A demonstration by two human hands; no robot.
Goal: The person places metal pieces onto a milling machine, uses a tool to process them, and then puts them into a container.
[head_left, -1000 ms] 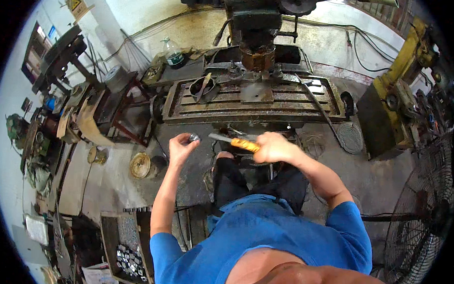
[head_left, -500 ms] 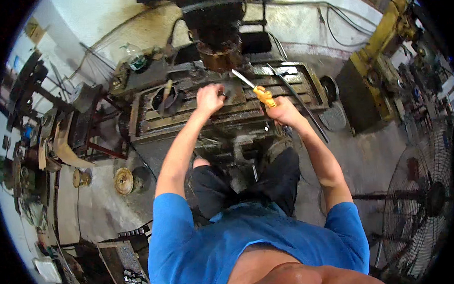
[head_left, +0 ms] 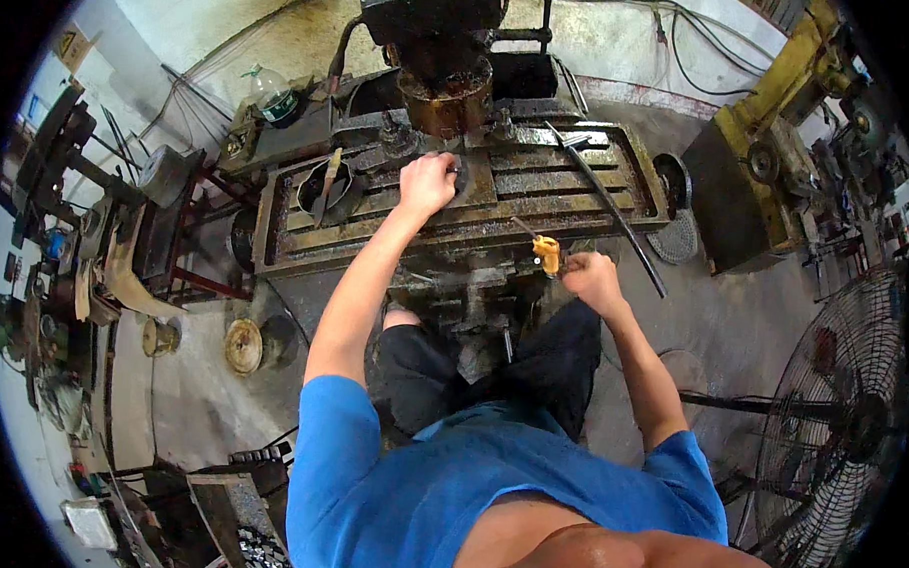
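My left hand (head_left: 427,185) is over the slotted machine table (head_left: 387,204), below the round brown machine head (head_left: 447,101). Its fingers are curled together around something small and dark, too hidden to name. Just off the table's front edge, a yellow air blow gun (head_left: 546,253) points its thin nozzle up and to the left. My right hand (head_left: 593,281) is at the gun's right side, fingertips closed at its handle. How firmly they grip it cannot be made out.
A dark pot (head_left: 326,191) with a brush-like handle sits on the table's left part. A long metal bar (head_left: 609,204) lies across the right part and juts past the front edge. A large fan (head_left: 851,408) stands at right, and a clear bottle (head_left: 271,95) at back left.
My right hand has drawn the air blow gun down, away from the machine head and off the table's front edge. My left hand has shifted slightly over the table.
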